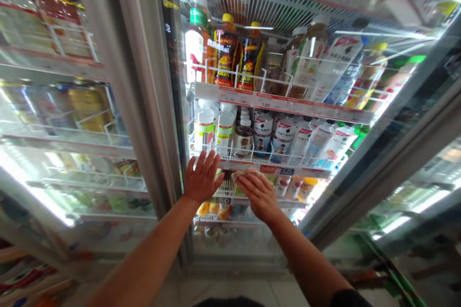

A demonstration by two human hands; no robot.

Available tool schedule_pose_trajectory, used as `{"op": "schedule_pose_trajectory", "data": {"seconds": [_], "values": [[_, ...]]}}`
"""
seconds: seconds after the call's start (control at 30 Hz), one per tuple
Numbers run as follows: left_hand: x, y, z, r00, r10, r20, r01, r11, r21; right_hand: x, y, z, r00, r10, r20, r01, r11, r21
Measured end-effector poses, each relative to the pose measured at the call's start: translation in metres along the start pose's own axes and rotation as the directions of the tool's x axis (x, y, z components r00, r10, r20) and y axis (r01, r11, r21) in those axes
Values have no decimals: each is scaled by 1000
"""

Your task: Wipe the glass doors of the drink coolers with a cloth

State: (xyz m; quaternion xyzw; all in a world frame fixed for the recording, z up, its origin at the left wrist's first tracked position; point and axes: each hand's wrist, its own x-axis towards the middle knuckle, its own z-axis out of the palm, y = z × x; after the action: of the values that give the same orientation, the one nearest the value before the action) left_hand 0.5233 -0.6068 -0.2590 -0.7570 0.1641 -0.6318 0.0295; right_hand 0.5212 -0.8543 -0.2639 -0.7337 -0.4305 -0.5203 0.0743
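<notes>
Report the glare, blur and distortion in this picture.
Head view: white glare burns out the light strip at lower left; head view: left hand and right hand fairly clear, the picture's outer edges blurred; head view: the door frame left of the hands slants, likely lens distortion.

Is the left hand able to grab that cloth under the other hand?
Probably yes: the left hand looks empty, its fingers spread, and the cloth's edge shows close by, with nothing seen between. The right hand covers part of it, though.
</notes>
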Motion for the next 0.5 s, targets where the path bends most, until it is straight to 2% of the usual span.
{"op": "schedule_pose_trajectory", "data": {"seconds": [0.07,0.13,0.2,0.27,0.33,0.4,0.43,0.5], "values": [[0,0,0,1000,5,0,-5,1000,13,7,13,-5,984,119,-135,-126,991,-49],[0,0,0,1000,7,-3,-6,1000,16,16,27,-8,925,227,-306,-266,959,-94],[0,0,0,1000,1,0,-1,1000,10,19,30,-6,890,263,-374,-325,939,-113],[0,0,0,1000,-3,0,3,1000,0,13,18,-1,921,228,-316,-276,954,-114],[0,0,0,1000,-4,-1,4,1000,-10,4,0,5,979,113,-171,-127,989,-74],[-1,-1,0,1000,-3,0,3,1000,-11,-1,-10,6,999,14,-43,-14,1000,-12],[-2,-1,1,1000,-2,3,2,1000,-6,1,-9,5,999,17,-31,-17,1000,1],[-3,-1,1,1000,-4,9,4,1000,10,12,2,2,981,132,-142,-136,990,-21]]}}
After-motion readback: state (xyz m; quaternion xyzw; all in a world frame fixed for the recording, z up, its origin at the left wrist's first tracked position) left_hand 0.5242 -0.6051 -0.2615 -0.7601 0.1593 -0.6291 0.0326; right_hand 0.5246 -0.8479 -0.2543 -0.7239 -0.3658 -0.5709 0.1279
